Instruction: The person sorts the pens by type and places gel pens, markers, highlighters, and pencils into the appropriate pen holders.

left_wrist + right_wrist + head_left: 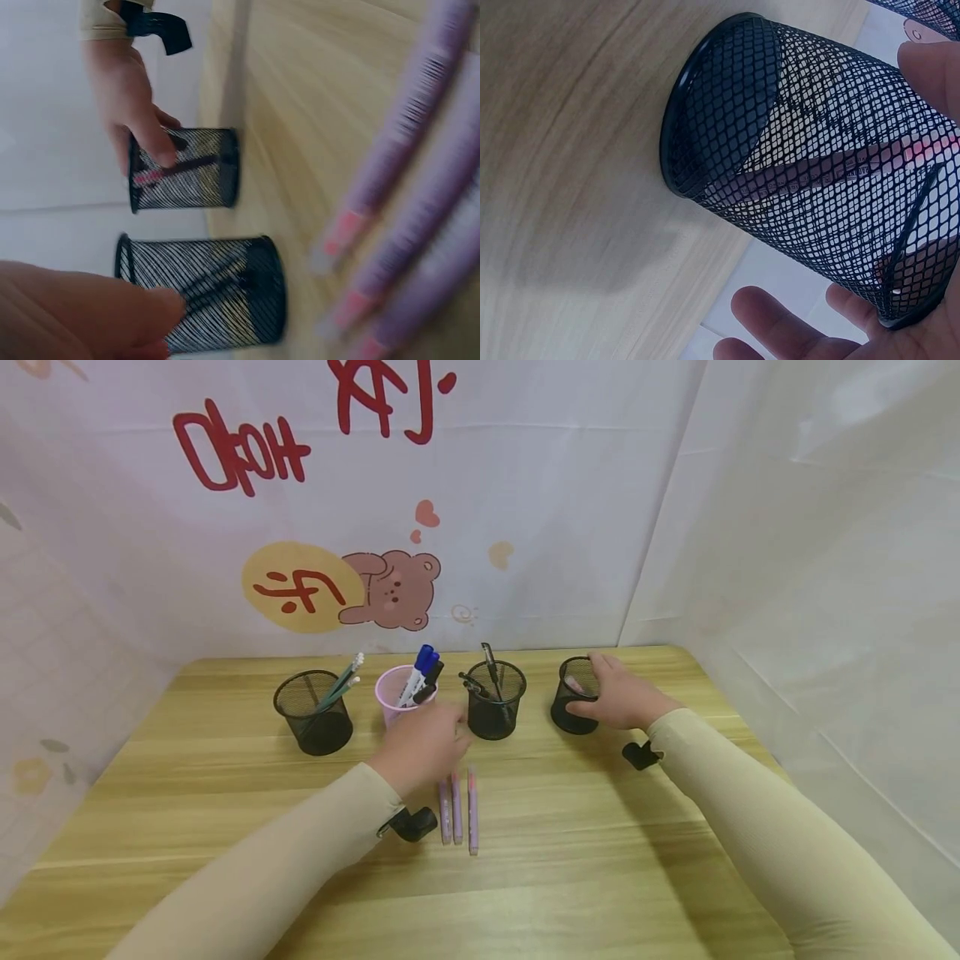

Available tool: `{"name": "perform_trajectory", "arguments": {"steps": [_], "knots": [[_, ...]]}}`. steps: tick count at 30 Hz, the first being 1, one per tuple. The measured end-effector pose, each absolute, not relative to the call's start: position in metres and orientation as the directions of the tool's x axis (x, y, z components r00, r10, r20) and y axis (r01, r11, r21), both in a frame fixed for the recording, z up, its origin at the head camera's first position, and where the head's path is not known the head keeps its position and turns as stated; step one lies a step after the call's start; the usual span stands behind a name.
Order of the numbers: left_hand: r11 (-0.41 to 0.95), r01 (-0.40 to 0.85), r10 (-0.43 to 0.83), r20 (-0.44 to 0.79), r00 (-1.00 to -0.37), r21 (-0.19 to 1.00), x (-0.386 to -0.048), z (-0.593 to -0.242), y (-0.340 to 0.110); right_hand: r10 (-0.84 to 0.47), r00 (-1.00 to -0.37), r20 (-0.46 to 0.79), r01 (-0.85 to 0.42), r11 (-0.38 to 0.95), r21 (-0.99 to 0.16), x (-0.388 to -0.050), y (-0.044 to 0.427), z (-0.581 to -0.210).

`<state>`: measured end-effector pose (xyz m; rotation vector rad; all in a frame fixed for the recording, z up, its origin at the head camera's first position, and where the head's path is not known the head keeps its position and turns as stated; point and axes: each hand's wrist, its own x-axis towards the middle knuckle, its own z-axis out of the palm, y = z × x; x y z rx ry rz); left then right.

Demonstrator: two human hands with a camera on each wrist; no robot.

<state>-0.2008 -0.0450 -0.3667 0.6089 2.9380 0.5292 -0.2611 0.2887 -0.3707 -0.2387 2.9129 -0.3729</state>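
Note:
My right hand (618, 693) grips the rim side of the rightmost black mesh pen cup (832, 165), thumb on one side and fingers on the other. The cup stands upright on the table; one purple highlighter-like pen (810, 174) with a pink end leans inside it. My left hand (427, 743) is above the far ends of three similar purple pens (472, 814) lying side by side on the table. In the left wrist view its loosely bent fingers (161, 307) overlap another black mesh cup (225, 292), and nothing shows between them.
A black mesh cup (322, 739) with green pencils stands at the left. Beside it, a pink cup (386, 689) holds blue and black markers. Another black cup (491, 722) with black pens stands right of that. A printed cloth wall (540, 568) rises behind the wooden table (562, 868).

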Motion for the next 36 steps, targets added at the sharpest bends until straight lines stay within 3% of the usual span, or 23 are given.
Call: {"name": "perform_trajectory", "arguments": {"steps": [9, 29, 36], "knots": [[0.903, 0.365, 0.407, -0.18, -0.896, 0.225, -0.199, -0.389, -0.068, -0.185, -0.968, -0.171, -0.136, 0.954, -0.266, -0.259, 0.287, -0.369], [0.89, 0.315, 0.407, -0.263, -0.874, 0.329, -0.201, -0.402, -0.069, -0.174, -0.97, -0.169, -0.129, 0.96, -0.249, -0.26, 0.287, -0.369], [0.902, 0.297, 0.385, -0.273, -0.882, 0.314, -0.2, -0.401, -0.067, -0.173, -0.97, -0.168, -0.129, 0.961, -0.244, -0.26, 0.288, -0.371]]}}
